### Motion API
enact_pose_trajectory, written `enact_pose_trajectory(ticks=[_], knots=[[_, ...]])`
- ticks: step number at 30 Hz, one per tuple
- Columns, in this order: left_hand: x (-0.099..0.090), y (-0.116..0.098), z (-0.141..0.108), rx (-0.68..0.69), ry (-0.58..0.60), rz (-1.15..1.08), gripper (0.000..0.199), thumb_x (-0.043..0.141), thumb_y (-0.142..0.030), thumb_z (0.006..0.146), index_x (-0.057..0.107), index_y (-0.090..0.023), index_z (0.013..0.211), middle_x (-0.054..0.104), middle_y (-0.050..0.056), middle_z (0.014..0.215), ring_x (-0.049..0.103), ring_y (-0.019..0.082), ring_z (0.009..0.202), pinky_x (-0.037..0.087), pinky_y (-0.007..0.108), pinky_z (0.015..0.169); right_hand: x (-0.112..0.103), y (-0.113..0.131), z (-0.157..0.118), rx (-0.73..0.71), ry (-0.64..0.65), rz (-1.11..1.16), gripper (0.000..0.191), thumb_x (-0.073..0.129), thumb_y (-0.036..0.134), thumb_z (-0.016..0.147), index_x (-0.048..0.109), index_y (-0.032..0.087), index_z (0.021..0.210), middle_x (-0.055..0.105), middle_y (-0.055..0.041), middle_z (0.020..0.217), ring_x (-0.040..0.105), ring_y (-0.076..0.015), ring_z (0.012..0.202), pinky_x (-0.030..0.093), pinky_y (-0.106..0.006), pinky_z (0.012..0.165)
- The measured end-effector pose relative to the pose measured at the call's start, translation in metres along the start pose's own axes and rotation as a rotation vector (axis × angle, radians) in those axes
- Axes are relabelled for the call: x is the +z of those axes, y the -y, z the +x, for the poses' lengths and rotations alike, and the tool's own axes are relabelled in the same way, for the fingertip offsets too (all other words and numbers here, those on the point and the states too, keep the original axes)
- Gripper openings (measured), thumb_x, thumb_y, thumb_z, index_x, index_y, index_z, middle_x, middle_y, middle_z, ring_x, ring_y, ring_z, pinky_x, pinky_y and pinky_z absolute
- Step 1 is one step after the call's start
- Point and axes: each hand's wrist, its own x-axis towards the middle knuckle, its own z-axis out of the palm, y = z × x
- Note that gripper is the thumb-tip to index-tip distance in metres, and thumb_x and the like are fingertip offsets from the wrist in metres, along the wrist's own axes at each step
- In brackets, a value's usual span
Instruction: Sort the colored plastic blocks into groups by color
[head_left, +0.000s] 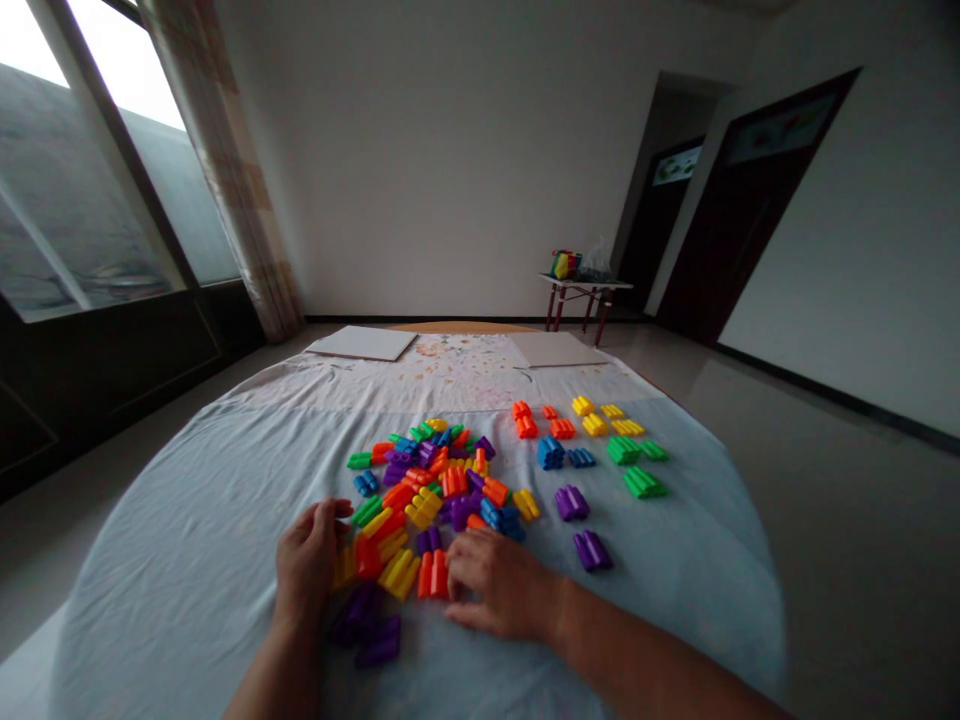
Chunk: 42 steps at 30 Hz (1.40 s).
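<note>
A heap of plastic tube-shaped building blocks (424, 508) in orange, yellow, green, blue and purple lies in front of me. My left hand (306, 556) rests along the heap's left edge, fingers loosely curved, near a yellow block (344, 568); I see no block in it. Over the near right edge is my right hand (499, 585), its bent fingers apart and beside an orange block (433, 576). It seems to touch that block, though its palm side is hidden. Dark purple blocks (379, 642) lie closest to me, between my arms.
Right of the heap, blocks sit grouped by colour: orange (526, 425), yellow (595, 424), blue (550, 452), green (643, 483) and purple (592, 550). Two flat boards (365, 343) lie at the far end of the cloth-covered round table (187, 540). A small side table (585, 283) stands beyond.
</note>
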Motion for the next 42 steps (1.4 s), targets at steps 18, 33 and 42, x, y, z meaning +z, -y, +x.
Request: enact_pose_trajectory(ticks=[18, 33, 42], knots=[[-0.003, -0.006, -0.002, 0.026, -0.012, 0.061, 0.045, 0.050, -0.056, 0.063, 0.065, -0.015, 0.073, 0.054, -0.001, 0.048, 0.047, 0.013, 0.042, 0.038, 0.025, 0.041, -0.003, 0.001, 0.008, 0.132, -0.085, 0.207, 0.045, 0.065, 0.023, 0.074, 0.052, 0.016, 0.116, 0.058, -0.0080, 0.112, 0.053, -0.0187, 0.106, 0.041, -0.028, 0.095], [-0.003, -0.001, 0.009, -0.100, 0.025, 0.025, 0.052, 0.053, -0.065, 0.051, 0.064, -0.018, 0.073, 0.057, -0.001, 0.052, 0.048, 0.014, 0.046, 0.037, 0.025, 0.042, -0.094, -0.213, 0.036, 0.678, -0.289, -0.131, 0.042, 0.054, 0.002, 0.067, 0.060, 0.016, 0.106, 0.059, -0.0075, 0.109, 0.055, -0.0179, 0.102, 0.042, -0.027, 0.089], [-0.004, 0.001, 0.009, -0.074, 0.017, 0.050, 0.053, 0.053, -0.066, 0.052, 0.063, -0.017, 0.070, 0.060, 0.001, 0.054, 0.050, 0.015, 0.047, 0.040, 0.027, 0.043, -0.074, -0.261, 0.061, 0.763, -0.197, -0.147, 0.043, 0.054, -0.001, 0.066, 0.063, 0.020, 0.102, 0.064, -0.0041, 0.105, 0.058, -0.0168, 0.099, 0.042, -0.024, 0.086]])
